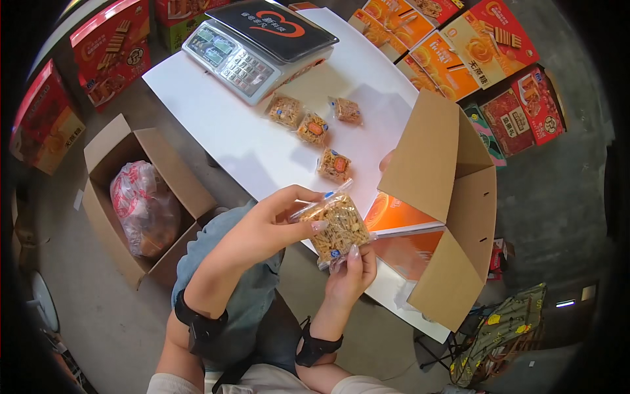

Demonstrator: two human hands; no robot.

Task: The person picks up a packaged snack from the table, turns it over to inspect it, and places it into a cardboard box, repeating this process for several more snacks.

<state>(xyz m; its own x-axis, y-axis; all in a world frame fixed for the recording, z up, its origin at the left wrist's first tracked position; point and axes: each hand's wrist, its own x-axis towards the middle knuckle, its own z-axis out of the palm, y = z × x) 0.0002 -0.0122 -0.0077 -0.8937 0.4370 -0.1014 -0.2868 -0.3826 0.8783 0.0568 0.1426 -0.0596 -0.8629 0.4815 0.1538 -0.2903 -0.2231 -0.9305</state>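
Observation:
Between both hands I hold a clear packet of crispy noodle snack (339,226) up near the table's front edge. My left hand (275,221) pinches its upper left edge, thumb on the near face. At the packet's lower right edge, my right hand (352,271) grips the clear film with thumb and fingers. Beyond it on the white table (221,138) lie further snack packets: one (334,165) close by, one with an orange label (312,128), one beside that (284,109) and a smaller one (347,110) to the right.
A digital weighing scale (261,44) stands at the table's far end. An open cardboard box (467,212) with orange cartons (396,214) sits at the right. On the floor at left, another open box (167,170) holds a filled plastic bag (145,207). A folding chair (502,330) stands lower right.

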